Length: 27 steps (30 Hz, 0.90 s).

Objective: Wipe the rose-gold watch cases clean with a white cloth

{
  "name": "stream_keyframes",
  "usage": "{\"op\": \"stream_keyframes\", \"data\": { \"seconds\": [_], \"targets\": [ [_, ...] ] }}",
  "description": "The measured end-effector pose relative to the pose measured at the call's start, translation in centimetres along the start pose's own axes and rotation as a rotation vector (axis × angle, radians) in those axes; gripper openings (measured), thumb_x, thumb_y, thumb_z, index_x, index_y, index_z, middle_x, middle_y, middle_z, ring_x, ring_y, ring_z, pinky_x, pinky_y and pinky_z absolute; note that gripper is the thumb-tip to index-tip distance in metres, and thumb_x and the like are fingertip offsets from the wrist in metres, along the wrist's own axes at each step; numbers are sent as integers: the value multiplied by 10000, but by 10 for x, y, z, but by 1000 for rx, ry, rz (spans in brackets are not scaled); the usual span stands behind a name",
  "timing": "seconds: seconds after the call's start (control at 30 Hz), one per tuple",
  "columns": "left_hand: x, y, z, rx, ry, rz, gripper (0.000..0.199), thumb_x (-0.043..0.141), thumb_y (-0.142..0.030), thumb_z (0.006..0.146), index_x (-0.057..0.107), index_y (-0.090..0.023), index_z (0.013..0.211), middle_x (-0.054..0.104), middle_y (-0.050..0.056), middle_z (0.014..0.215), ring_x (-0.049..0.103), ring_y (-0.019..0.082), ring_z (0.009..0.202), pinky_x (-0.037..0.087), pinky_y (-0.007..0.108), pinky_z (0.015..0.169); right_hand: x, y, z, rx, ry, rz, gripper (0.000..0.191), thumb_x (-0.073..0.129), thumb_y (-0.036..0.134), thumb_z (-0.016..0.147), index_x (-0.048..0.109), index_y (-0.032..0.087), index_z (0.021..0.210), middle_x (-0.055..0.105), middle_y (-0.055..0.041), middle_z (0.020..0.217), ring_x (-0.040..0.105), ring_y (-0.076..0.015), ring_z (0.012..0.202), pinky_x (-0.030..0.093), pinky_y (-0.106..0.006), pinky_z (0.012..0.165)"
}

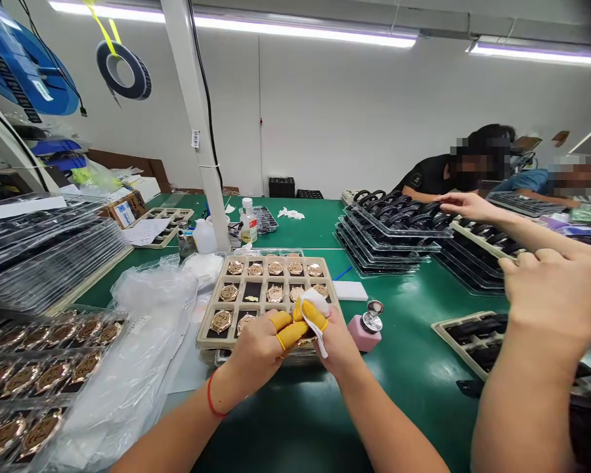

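Note:
Both my hands meet above the near right part of a beige tray (207, 326) filled with round gold watch parts (221, 320). Yellow finger covers sit on several fingertips. My left hand (263, 345), with a red string at its wrist, is closed in a pinch; whatever lies between its fingers is hidden. A white cloth (316, 303) is held in my right hand (337, 341), wrapped over its fingers and hanging down. One compartment in the middle row holds only a small gold piece (251, 299). A pink bottle with a metal top (366, 332) stands right of the tray.
Plastic bags (148, 309) and trays of gold watch parts (49, 374) lie left. Stacked clear trays with black straps (394, 223) stand right. Another person's arms (546, 295) reach in from the right. A white post (197, 118) rises behind the tray, near bottles (249, 223).

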State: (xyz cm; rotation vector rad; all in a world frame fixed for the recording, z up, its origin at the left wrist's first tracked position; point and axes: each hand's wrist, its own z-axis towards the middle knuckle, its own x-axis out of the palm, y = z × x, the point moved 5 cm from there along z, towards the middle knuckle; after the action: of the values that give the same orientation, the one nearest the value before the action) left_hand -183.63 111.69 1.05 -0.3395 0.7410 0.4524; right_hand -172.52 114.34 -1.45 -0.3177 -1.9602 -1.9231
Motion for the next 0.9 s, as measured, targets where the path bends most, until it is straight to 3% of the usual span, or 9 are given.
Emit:
{"op": "stream_keyframes", "data": {
  "seconds": [0.1,0.27,0.37,0.43,0.57,0.63,0.7,0.8,0.9],
  "targets": [
    [-3,4,3,23,86,73,287,370,-266,982,646,-197,1020,666,59,822,601,177,710,441,268,610,-10,3,5,17,14,-164,382,765,524,633,657,163,694,607,-13,615,563,-163,622,451,-277,588],
    [-4,17,0,-246,249,-58,311,331,-302,984,604,-155,1010,666,55,772,623,186,678,440,271,605,-34,26,-4,-232,-135,-334,286,616,468,827,716,203,871,645,-23,770,575,-174,749,449,-290,707],
    [-4,17,-2,-281,329,-47,240,381,-263,954,593,-157,918,657,43,734,598,183,619,383,263,556,-15,37,-17,-427,66,-552,144,623,311,837,733,240,897,630,-34,854,581,-187,819,454,-311,764],
    [-5,16,-3,-283,329,-55,214,402,-225,928,570,-163,811,646,36,712,573,170,589,350,253,531,1,35,-25,-549,169,-671,183,612,184,816,734,273,919,614,-29,882,572,-180,840,455,-305,771],
    [0,13,-4,-285,335,-38,164,433,-164,887,536,-169,760,623,22,687,549,160,581,342,249,528,8,21,-27,-682,6,-648,255,556,143,824,720,284,959,616,-31,858,576,-176,813,469,-300,732],
    [9,12,-5,-247,400,52,157,442,-122,864,535,-170,748,624,25,697,560,171,610,358,259,547,3,12,-21,-649,-130,-569,201,558,197,835,722,260,933,640,-39,849,589,-187,813,474,-315,748],
    [18,13,-6,-213,465,156,177,439,-65,828,540,-166,725,623,37,699,574,187,635,368,270,558,-4,1,-10,-482,-197,-467,179,564,269,831,722,234,909,668,-46,843,601,-198,818,477,-321,752],
    [25,17,-6,-179,513,218,200,428,-21,790,564,-159,742,626,51,709,587,203,647,380,272,558,-7,-8,6,-199,-132,-399,215,627,358,771,725,198,876,687,-43,770,603,-199,734,481,-308,658],
    [24,16,-5,-121,543,198,221,402,-43,836,586,-164,826,635,52,741,601,210,673,406,270,564,-11,-4,16,-89,-29,-418,252,710,393,699,733,173,820,676,-29,665,592,-187,623,458,-284,544]
  ]
}}
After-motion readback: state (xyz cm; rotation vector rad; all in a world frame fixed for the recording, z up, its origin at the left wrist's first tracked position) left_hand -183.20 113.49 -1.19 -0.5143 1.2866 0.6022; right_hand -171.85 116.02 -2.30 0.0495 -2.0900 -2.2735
